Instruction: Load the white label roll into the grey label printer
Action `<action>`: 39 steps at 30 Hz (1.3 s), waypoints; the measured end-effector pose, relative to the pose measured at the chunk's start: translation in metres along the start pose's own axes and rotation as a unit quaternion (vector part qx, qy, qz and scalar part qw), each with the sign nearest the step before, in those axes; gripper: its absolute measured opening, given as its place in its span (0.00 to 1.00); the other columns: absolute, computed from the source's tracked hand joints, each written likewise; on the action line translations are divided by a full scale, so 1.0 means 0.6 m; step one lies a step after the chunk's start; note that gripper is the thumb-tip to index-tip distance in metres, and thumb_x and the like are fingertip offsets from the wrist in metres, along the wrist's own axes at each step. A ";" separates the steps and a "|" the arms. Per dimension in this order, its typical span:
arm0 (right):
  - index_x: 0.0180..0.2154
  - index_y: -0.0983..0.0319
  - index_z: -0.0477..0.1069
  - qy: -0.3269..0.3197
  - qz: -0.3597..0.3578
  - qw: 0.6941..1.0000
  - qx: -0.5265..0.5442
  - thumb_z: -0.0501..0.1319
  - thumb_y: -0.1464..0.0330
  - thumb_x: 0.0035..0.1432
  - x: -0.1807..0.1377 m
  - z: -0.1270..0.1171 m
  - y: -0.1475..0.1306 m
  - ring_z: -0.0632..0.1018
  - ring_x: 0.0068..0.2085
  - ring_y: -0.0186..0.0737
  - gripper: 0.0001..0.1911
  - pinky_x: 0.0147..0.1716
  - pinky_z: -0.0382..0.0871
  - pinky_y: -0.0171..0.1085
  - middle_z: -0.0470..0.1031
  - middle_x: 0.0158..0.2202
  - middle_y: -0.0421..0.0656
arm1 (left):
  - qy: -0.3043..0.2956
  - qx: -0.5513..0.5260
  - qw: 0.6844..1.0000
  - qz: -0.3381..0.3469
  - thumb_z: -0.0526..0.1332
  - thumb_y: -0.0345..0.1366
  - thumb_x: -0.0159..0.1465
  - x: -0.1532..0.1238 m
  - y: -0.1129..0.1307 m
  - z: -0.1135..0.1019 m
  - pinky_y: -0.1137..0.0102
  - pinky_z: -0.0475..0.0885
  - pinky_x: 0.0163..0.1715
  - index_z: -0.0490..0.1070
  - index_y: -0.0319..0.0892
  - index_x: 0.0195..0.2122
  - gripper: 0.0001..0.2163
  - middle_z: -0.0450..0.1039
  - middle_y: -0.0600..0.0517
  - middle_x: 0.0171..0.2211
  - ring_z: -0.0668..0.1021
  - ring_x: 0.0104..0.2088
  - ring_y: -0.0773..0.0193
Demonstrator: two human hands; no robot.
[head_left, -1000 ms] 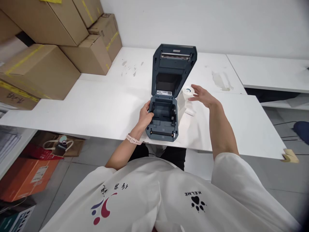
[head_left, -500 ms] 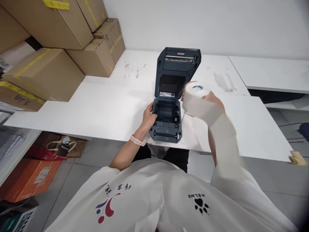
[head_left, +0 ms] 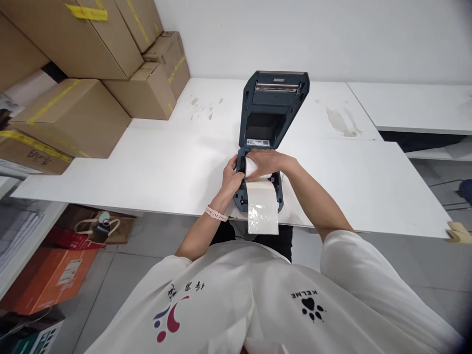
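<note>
A dark blue-grey label printer [head_left: 264, 105] stands at the table's front edge with its lid raised. My left hand [head_left: 232, 178] grips the left side of its base, thumb over the rim. Inside the base, a white label roll [head_left: 251, 167] lies under my right hand [head_left: 266, 162], whose fingers are wrapped over it. The label strip [head_left: 262, 209] runs off the roll toward me, over the printer's front and past the table edge, its surface glossy. Much of the roll is hidden by my right hand.
Cardboard boxes [head_left: 70, 118] with yellow tape are stacked on the left of the white table [head_left: 177, 167]. A wall rises behind. On the floor at left are an orange box [head_left: 62, 278] and a paper bag [head_left: 121, 228]. A lower shelf shows at the right.
My right hand has brought the label roll from the printer's right side down into its base. The trailing strip now hangs over the printer's front. My left hand stays on the printer.
</note>
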State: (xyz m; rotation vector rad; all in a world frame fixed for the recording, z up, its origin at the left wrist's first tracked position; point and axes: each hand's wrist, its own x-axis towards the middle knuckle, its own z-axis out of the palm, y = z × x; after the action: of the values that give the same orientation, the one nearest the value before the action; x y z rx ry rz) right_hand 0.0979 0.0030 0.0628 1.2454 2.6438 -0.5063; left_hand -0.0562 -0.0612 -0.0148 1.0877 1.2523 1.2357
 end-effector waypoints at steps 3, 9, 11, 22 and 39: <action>0.63 0.64 0.67 0.084 -0.021 0.996 0.029 0.64 0.58 0.62 -0.043 0.025 -0.008 0.72 0.62 0.64 0.32 0.58 0.70 0.57 0.70 0.63 0.57 | -0.002 -0.012 1.000 -0.005 0.57 0.21 0.46 0.004 -0.005 0.000 0.58 0.68 0.66 0.65 0.40 0.65 0.40 0.68 0.42 0.67 0.71 0.67 0.50; 0.59 0.59 0.74 0.199 -0.100 0.970 0.099 0.54 0.60 0.72 -0.161 0.105 -0.063 0.74 0.62 0.58 0.20 0.59 0.73 0.58 0.74 0.62 0.52 | -0.011 -0.032 0.999 -0.010 0.58 0.23 0.47 -0.005 0.004 -0.002 0.59 0.67 0.68 0.64 0.39 0.66 0.40 0.67 0.42 0.68 0.69 0.69 0.50; 0.60 0.57 0.73 0.220 -0.095 0.965 0.109 0.55 0.60 0.72 -0.178 0.131 -0.072 0.73 0.65 0.58 0.21 0.61 0.72 0.60 0.72 0.65 0.50 | -0.011 -0.035 0.999 -0.014 0.58 0.23 0.47 -0.008 0.007 -0.002 0.60 0.66 0.68 0.63 0.39 0.66 0.40 0.65 0.43 0.69 0.68 0.70 0.50; 0.63 0.52 0.72 0.267 -0.074 0.948 0.154 0.57 0.61 0.71 -0.177 0.168 -0.078 0.69 0.69 0.56 0.21 0.65 0.69 0.62 0.70 0.67 0.45 | -0.058 -0.013 0.998 -0.035 0.67 0.40 0.61 -0.026 -0.011 -0.015 0.58 0.65 0.69 0.54 0.51 0.72 0.38 0.56 0.48 0.74 0.63 0.73 0.51; 0.70 0.54 0.50 0.485 -0.013 0.776 0.404 0.44 0.42 0.72 -0.047 -0.118 0.090 0.54 0.75 0.33 0.36 0.75 0.49 0.38 0.50 0.76 0.34 | -0.077 -0.032 0.993 -0.087 0.73 0.41 0.56 -0.115 0.008 -0.018 0.54 0.66 0.68 0.45 0.50 0.75 0.50 0.58 0.45 0.74 0.67 0.70 0.47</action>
State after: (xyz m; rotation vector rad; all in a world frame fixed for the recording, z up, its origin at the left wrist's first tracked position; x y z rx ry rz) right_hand 0.1566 0.0418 0.1247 2.1734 3.3703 -1.4591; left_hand -0.0627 -0.1304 -0.0056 0.9854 1.1568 1.0335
